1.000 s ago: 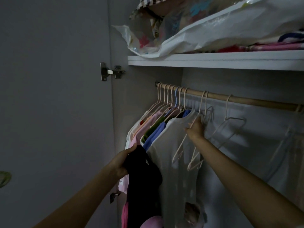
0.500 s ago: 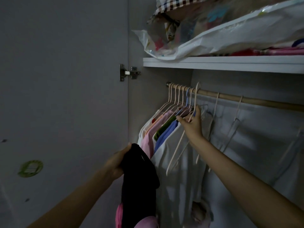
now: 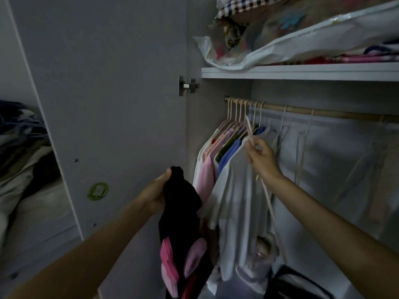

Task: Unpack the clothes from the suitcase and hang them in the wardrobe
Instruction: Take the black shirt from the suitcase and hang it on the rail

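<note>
Black garment [image 3: 180, 214] with pink patches low down hangs from the left hand [image 3: 154, 196], fingers curled round its bunched top, just in front of the open wardrobe. Far left: heap of bedding [image 3: 20, 160], dim, details unclear. Next, open wardrobe door [image 3: 112, 104], grey, round green sticker [image 3: 97, 190] low on it, metal hinge [image 3: 187, 85] at its right edge. Garment sits between door and hung clothes, touching or overlapping the pink shirt [image 3: 206, 169] edge; cannot tell which. Wooden rail [image 3: 323, 112] runs right from the side wall, under a white shelf [image 3: 302, 71]. Left end of rail packed: about eight pale hangers bunched tight, carrying white, pink, green, blue [image 3: 228, 155] and a white t-shirt [image 3: 239, 201]. These crowd the space right beside the held garment. Right hand [image 3: 262, 159] raised in front of the white t-shirt, thumb and fingers pinching the neck of a pale empty hanger [image 3: 266, 190]; its hook tilted up-left, off the rail, body slanting down past the wrist. Further right two empty hangers [image 3: 302, 147] on the rail, well apart from the bunch, grey back panel behind. On the shelf: clear plastic storage bag [image 3: 291, 39] stuffed with patterned fabric, checked cloth [image 3: 244, 6] on top, folded pink and red items [image 3: 356, 59] at right. Bottom right: dark bag [image 3: 298, 283] with pale trim, partly cut off.
</note>
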